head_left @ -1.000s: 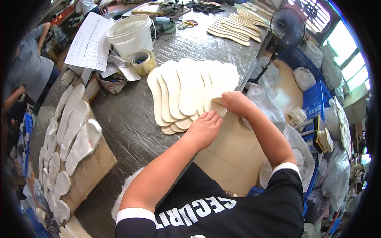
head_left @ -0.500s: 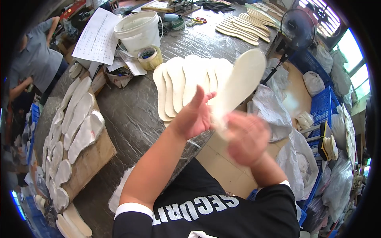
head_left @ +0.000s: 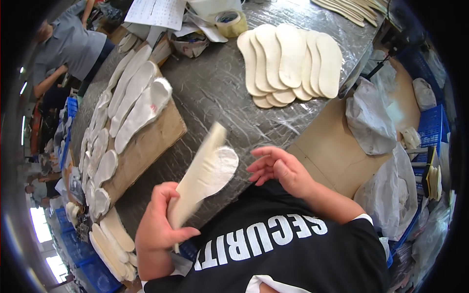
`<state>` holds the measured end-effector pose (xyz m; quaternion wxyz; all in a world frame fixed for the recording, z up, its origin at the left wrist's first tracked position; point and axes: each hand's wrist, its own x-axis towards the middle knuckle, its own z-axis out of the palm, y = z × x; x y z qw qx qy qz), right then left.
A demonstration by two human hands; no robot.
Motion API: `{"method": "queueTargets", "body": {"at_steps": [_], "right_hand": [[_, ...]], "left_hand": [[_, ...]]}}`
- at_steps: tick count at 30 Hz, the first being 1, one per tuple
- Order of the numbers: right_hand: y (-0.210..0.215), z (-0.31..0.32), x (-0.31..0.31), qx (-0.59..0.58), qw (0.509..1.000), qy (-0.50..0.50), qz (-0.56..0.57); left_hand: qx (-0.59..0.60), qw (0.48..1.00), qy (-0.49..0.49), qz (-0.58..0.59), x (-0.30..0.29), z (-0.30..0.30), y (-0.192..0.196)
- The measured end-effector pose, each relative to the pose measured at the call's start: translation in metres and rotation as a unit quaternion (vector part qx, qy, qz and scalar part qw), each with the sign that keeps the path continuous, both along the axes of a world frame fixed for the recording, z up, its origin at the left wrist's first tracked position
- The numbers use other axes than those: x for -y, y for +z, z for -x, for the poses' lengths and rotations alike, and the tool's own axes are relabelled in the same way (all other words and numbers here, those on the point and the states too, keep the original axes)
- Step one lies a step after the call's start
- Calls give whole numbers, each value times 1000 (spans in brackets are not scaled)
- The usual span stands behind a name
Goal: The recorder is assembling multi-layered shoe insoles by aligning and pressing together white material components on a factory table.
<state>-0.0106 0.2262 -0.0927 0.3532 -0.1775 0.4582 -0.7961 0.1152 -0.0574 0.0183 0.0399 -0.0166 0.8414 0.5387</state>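
Two insoles (head_left: 202,178) in left hand (head_left: 159,222)

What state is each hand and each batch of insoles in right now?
left hand: gripping a cream insole
cream insole: held tilted above the table
right hand: open, empty, fingers spread
fanned insoles: lying flat, overlapping
white insoles: laid in a row on cardboard
tape roll: lying flat

Insole pair (head_left: 202,178) held above table edge

Two cream, flat, foot-shaped insoles lie face to face, slightly offset. The lower end sits inside the grip; the body extends up and to the right of it, tilted. The front piece ends in a rounded, pale, textured tip; the rear piece projects beyond it.
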Motion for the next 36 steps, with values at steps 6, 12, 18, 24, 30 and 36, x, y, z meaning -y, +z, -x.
{"method": "queueTargets", "body": {"at_steps": [6, 12, 18, 24, 30, 36], "right_hand": [[10, 1, 51, 31, 996, 39, -68], [-4, 12, 48, -451, 843, -153, -250], [21, 1, 38, -208, 900, 85, -373], [21, 13, 41, -91, 921, 166, -339], [18, 19, 38, -30, 930, 193, -311], [14, 19, 35, -13, 940, 192, -281]], "left_hand": [[-25, 942, -16, 335, -3, -33, -5], [-74, 922, 28, 379, 21, -47, -31], [-73, 942, 52, 323, 25, -35, -59], [-57, 947, 10, 317, 27, -16, -64], [-36, 949, 11, 313, 26, -12, -64], [-23, 951, 9, 307, 26, -12, -65]]}}
